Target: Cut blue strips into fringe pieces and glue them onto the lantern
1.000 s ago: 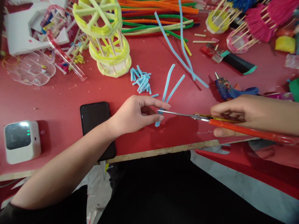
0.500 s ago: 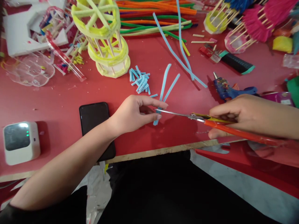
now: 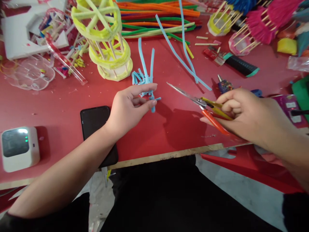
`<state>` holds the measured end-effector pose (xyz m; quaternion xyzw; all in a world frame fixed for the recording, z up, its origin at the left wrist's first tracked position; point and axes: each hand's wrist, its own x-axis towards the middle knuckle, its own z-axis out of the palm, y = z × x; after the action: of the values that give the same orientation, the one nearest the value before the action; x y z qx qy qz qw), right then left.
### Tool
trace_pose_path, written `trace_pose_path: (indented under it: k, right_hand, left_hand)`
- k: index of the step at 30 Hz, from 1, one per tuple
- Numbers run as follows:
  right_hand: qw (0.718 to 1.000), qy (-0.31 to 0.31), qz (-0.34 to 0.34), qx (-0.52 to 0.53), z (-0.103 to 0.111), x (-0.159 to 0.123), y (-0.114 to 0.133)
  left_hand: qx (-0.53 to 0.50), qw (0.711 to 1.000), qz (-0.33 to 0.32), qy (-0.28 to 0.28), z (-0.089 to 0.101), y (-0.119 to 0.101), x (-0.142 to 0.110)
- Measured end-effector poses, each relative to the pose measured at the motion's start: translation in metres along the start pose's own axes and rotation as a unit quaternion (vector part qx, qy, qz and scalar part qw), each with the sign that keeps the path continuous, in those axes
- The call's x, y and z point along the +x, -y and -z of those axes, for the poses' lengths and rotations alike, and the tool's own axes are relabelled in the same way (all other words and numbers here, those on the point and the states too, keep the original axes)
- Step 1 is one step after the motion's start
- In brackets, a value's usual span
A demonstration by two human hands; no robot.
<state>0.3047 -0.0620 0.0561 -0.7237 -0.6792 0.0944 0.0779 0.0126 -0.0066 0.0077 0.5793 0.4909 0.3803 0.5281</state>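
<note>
Two hands (image 3: pixel 126 104) (image 3: pixel 253 116), left pinching strips (image 3: pixel 143 58), right gripping scissors (image 3: pixel 201 103)

The held sticks (image 3: pixel 143 59) are light blue, and so are the little bits (image 3: pixel 136 77). The scissors (image 3: pixel 201 102) have silver blades (image 3: pixel 184 93), one orange handle (image 3: pixel 214 121) and one yellow handle (image 3: pixel 219 111). The table (image 3: pixel 183 132) is red, the tower (image 3: pixel 108 63) yellow, the phone (image 3: pixel 95 120) black. The white box (image 3: pixel 21 162) shows green dots (image 3: pixel 26 139).
</note>
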Motion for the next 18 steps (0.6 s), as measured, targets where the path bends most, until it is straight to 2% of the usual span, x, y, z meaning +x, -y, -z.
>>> trace_pose_path:
  k: [4,9,11,14,16,18]
  right_hand:
    - [0.997,-0.079,-0.007,-0.008,-0.032,-0.004,0.015]
    - [0.992,-0.117,0.046,0.003,-0.056,0.011,0.014]
    - [0.989,-0.114,0.094,0.02,-0.055,0.016,0.014]
    - [0.981,-0.06,0.185,0.006,-0.045,0.018,0.022]
    - [0.974,-0.039,0.223,0.01,-0.036,0.018,0.033]
    - [0.969,-0.023,0.223,0.105,-0.029,0.022,0.047]
  left_hand:
    - [-0.02,1.0,0.002,0.014,-0.001,-0.005,-0.003]
    - [-0.042,0.999,-0.002,-0.003,-0.001,-0.006,-0.005]
    - [-0.045,0.999,-0.006,-0.004,0.0,-0.006,-0.004]
    - [-0.048,0.999,-0.014,0.008,0.0,-0.005,-0.004]
    - [-0.056,0.998,-0.018,0.025,0.0,-0.005,-0.004]
    - [-0.077,0.996,-0.025,0.049,0.001,-0.005,-0.004]
